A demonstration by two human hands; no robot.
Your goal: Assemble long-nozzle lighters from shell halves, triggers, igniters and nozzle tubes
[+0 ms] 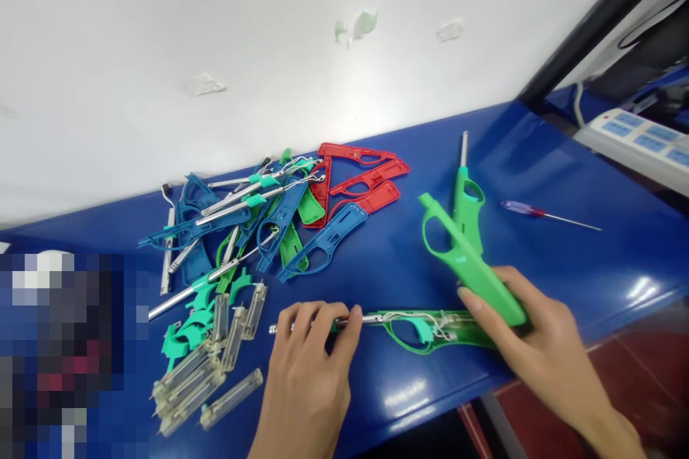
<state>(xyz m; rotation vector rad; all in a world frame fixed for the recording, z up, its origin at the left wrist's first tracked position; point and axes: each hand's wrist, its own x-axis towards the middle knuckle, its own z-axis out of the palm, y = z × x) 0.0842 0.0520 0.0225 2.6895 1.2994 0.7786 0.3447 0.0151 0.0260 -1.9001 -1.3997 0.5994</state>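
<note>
On the blue table lies an opened green lighter half, with white wires, a teal trigger and a clear part inside. Its metal tube runs left under my left hand, whose fingers are closed around it. My right hand grips a second green lighter casing half, raised and tilted above the right end of the opened one. An assembled green gas lighter lies just behind that casing. The right end of the opened half is hidden by my right hand.
Left of my hands is a pile of blue casing halves, red casing halves and metal tubes. Nearer lie teal triggers and clear fuel tanks. A screwdriver and power strip are right; a white wall stands behind.
</note>
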